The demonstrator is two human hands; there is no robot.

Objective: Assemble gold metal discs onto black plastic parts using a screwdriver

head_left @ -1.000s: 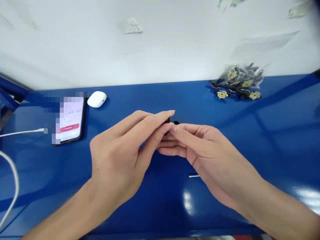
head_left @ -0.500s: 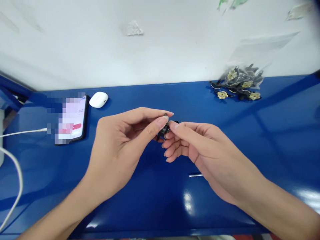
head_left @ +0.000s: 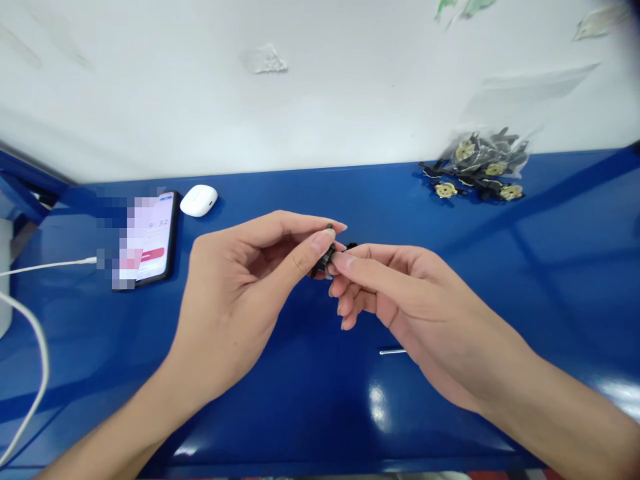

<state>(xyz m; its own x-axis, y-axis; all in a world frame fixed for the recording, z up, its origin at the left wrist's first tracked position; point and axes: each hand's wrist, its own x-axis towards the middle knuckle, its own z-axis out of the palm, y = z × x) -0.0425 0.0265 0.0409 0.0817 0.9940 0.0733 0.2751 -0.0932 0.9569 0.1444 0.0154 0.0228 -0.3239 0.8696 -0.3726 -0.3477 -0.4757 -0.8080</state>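
Note:
A small black part [head_left: 324,261] is held between my two hands above the blue table [head_left: 310,400]. My left hand [head_left: 240,287] pinches it from the left with thumb and fingers. From the other side, the thumb and index finger of my right hand [head_left: 395,280] close on the same part, the other fingers curled beneath. Fingertips cover most of the part, so its full shape is hidden. On the table by the right wrist lies a thin metal rod [head_left: 391,351], partly covered by that hand.
At the back right, several black parts with gold-coloured discs [head_left: 446,190] lie beside a clear plastic bag [head_left: 493,150] of similar parts. A phone [head_left: 155,240], a white earbud case [head_left: 199,200] and a white cable [head_left: 40,333] are at the left. A white wall [head_left: 340,107] rises behind.
The fingers of my right hand have shifted slightly on the black part, the lower ones moving a little to the right. Both hands keep their hold.

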